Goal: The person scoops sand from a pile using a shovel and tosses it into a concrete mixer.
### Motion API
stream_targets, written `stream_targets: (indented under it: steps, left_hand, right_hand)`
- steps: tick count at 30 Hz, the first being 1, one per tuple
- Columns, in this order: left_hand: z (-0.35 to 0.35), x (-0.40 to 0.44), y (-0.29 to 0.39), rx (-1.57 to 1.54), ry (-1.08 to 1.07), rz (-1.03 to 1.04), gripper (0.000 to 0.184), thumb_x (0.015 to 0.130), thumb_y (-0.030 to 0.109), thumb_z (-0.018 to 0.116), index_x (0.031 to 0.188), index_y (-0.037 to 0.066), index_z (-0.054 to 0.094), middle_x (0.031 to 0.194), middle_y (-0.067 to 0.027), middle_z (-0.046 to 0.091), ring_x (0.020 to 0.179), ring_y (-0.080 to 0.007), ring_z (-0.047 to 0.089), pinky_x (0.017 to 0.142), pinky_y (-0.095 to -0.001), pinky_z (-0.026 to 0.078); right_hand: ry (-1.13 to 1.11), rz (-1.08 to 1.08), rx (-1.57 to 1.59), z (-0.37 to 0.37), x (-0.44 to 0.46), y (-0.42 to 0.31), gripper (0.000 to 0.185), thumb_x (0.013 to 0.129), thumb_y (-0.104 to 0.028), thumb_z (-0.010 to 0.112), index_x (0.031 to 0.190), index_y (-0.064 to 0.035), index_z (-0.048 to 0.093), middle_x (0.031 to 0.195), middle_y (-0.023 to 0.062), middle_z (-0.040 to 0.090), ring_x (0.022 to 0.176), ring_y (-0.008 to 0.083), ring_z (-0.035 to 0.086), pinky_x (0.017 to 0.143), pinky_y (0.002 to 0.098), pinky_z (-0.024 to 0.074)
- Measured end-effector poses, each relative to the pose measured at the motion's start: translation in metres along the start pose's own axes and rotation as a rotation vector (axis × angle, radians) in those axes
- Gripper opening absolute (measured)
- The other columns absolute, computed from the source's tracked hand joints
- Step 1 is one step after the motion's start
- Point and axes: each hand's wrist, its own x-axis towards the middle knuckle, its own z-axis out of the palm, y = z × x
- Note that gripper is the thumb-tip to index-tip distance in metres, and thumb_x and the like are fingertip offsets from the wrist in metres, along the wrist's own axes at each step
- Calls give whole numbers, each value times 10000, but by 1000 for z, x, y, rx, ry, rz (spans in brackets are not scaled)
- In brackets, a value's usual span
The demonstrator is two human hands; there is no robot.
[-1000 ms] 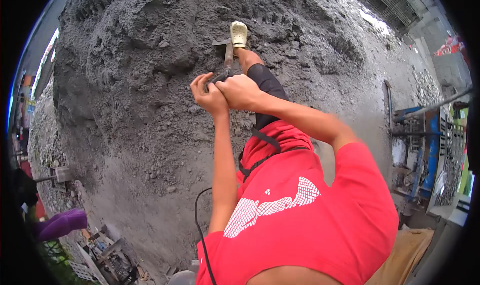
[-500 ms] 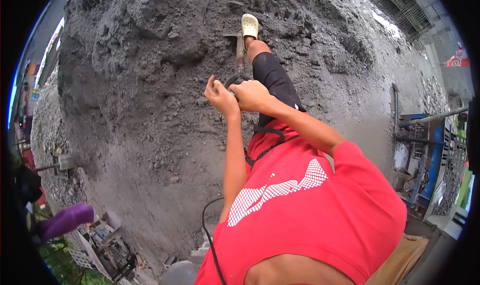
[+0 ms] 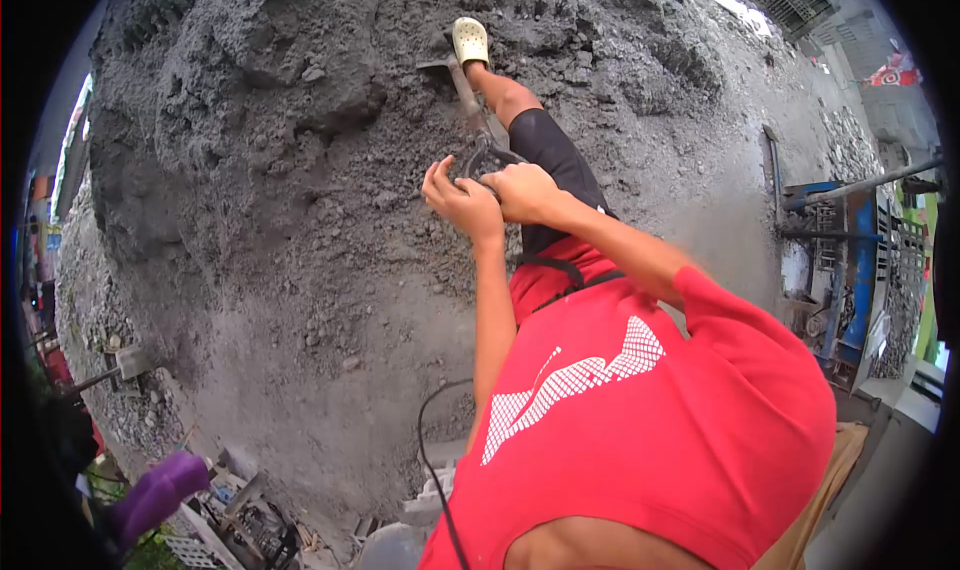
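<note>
Basically, gripping shovel (image 3: 467,95) by handle (image 3: 485,146) with right hand (image 3: 524,192) curled snugly round; touching same handle with left hand (image 3: 464,202) half-curled, can't tell how firmly. Standing tilted, with blade (image 3: 433,64) apparently sunk in gray dirt (image 3: 250,170) right by clog (image 3: 470,42). Could lose footing if pressing off-center; could twist from lopsided hold; could jam in packed dirt.

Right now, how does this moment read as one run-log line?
Right grip: closed on black handle of grey metal shovel; left grip: at handle, fingers curled; cream perforated clog: at blade; blade: against rough grey soil
</note>
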Motion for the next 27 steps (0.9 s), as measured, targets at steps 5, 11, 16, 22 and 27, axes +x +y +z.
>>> stream_targets:
  steps: [5,11,16,22,27]
  left_hand:
    - [31,94,69,-379,20,-52,283,748,-113,442,994,-29,553,1119,-134,494,1088,-262,490,950,-387,382]
    - [9,70,11,-219,21,-167,194,741,-78,507,895,2,596,1047,-120,546,1047,-264,520,920,-381,402]
    - [12,-29,-99,1,-83,-80,226,756,53,566,974,52,627,1048,-146,564,1057,-308,497,920,-412,382]
    - [-12,-1,6,32,-140,94,280,733,-41,494,966,80,590,1111,-131,499,1108,-305,434,960,-427,318]
    - [-26,62,68,-176,-55,-83,287,747,-94,478,988,43,555,1124,-89,526,1075,-227,501,952,-384,364]
  right_hand:
    - [74,-37,38,-94,54,2,236,657,-192,621,842,-49,656,659,168,636,656,318,645,609,419,508]
    - [-23,-25,128,-32,57,-9,204,697,-240,605,796,-65,638,665,180,633,658,336,643,621,437,508]
    - [128,-76,34,94,8,18,219,716,-263,599,784,-61,648,717,178,645,679,346,641,637,449,516]
    - [170,-16,-10,17,-14,3,235,705,-263,604,821,-66,661,743,176,655,698,333,652,640,441,519]
    - [13,4,210,-78,10,-35,221,672,-208,626,813,-38,617,667,186,631,665,348,642,622,450,510]
